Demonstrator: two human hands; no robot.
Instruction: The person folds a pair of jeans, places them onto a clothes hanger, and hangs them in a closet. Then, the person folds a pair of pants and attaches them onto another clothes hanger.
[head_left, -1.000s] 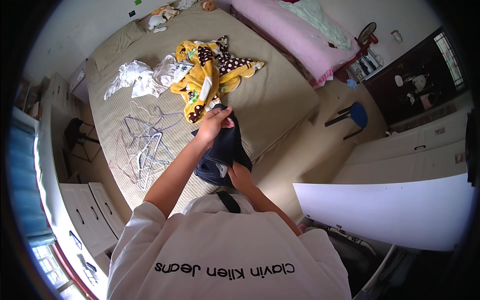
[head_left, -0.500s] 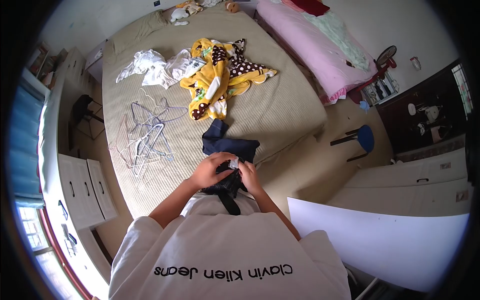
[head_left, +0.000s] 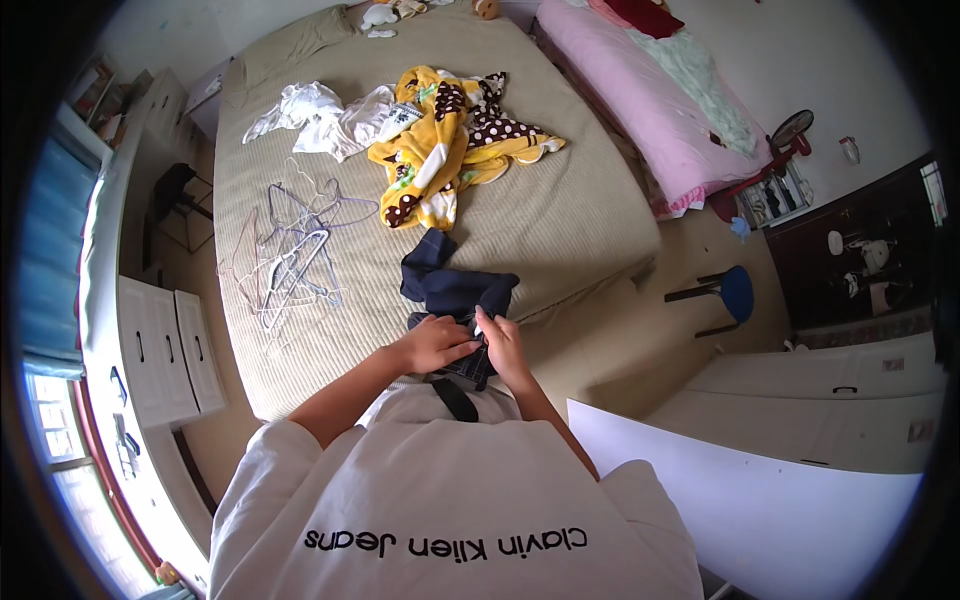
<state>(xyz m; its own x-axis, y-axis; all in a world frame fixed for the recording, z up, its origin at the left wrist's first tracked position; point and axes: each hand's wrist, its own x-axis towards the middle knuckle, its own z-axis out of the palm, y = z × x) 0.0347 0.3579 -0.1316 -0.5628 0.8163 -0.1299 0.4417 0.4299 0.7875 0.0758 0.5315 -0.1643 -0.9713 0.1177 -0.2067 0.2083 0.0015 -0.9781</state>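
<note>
Foreground: a person in a white shirt (head_left: 450, 490) (3 dark words cross the cloth, upside down from my side). A black strap (head_left: 457, 402) hangs at the waist, and a white panel (head_left: 740, 490) stands on the person's right. Just ahead, 2 bare hands meet at a dark navy garment (head_left: 455, 292), its near part at the waist, its far part over the near edge of the bed (head_left: 570, 240). The right hand (head_left: 505, 348) holds a fold in a narrow pinch, thumb uppermost. The left hand (head_left: 438, 345) lies over the cloth with bent fingers; whether it grips or only rests, I cannot tell.

Middle ground: tangled hangers (head_left: 295, 265) lie on the bed, left of the garment; a blue stool (head_left: 738, 292) stands on the floor to the right. Farther up the bed, a yellow garment (head_left: 425, 160) with dotted brown patches sprawls beside crumpled white clothes (head_left: 310, 118).

Background: a pillow (head_left: 290, 45) at the far left corner; a 2nd bed (head_left: 625, 115), pink, carrying mint-green cloth (head_left: 690, 85).
</note>
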